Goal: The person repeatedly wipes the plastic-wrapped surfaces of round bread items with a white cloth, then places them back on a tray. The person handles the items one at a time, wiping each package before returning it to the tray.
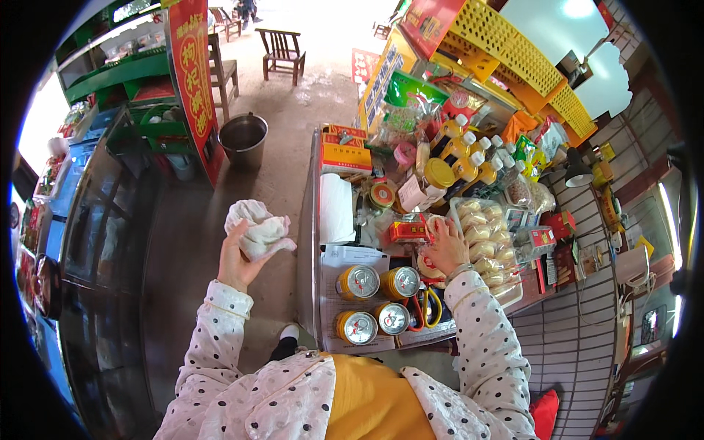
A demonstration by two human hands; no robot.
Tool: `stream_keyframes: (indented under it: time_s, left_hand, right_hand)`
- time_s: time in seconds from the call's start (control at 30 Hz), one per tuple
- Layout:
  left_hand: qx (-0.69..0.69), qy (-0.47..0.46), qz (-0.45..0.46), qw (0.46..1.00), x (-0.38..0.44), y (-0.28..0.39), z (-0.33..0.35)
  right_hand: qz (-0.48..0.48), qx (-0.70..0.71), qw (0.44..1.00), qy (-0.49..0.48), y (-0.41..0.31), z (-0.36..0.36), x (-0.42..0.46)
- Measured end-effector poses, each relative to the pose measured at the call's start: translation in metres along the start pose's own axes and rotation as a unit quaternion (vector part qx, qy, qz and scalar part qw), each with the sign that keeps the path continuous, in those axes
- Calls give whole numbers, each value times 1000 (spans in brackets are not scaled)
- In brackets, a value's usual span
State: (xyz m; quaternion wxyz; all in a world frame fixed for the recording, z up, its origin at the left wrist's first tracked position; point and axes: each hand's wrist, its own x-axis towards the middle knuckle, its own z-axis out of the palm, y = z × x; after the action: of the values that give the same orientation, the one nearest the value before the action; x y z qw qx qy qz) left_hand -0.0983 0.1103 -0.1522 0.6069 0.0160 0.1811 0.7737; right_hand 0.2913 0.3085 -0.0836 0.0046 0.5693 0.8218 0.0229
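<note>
A crumpled white cloth (256, 228) is gripped in my left hand (236, 261), held over the floor to the left of the counter. My right hand (448, 250) reaches over the counter with its fingers spread among small packed goods. Under or beside its fingertips are a small red box (407, 232) and a round-topped container (429, 267); whether the fingers grip either one cannot be made out. Several yellow drink cans (362, 281) stand at the near end of the counter. Scissors (432, 309) with red and yellow handles lie between them and my right sleeve.
Bottles with white caps (474, 159) and a yellow-lidded jar (439, 173) crowd the counter. A plastic tray of wrapped buns (484, 231) sits right of my hand. Paper towels (336, 209) lie along the left edge. A metal bucket (243, 144) and wooden chair (281, 55) stand on the floor.
</note>
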Motion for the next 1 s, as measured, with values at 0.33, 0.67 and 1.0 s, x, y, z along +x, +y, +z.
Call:
stream_keyframes:
  time_s: [0.33, 0.67, 1.0]
  left_hand:
    - [4, -44, 42, 998, -56, 0, 64]
    - [-12, -87, 183, 979, -71, 50, 100]
    - [193, -203, 169, 945, -77, -111, 210]
  right_hand:
    - [-58, 43, 990, 122, 31, 0, 8]
    - [85, 824, 558, -40, 37, -61, -43]
    - [-43, 887, 460, -19, -26, -110, -116]
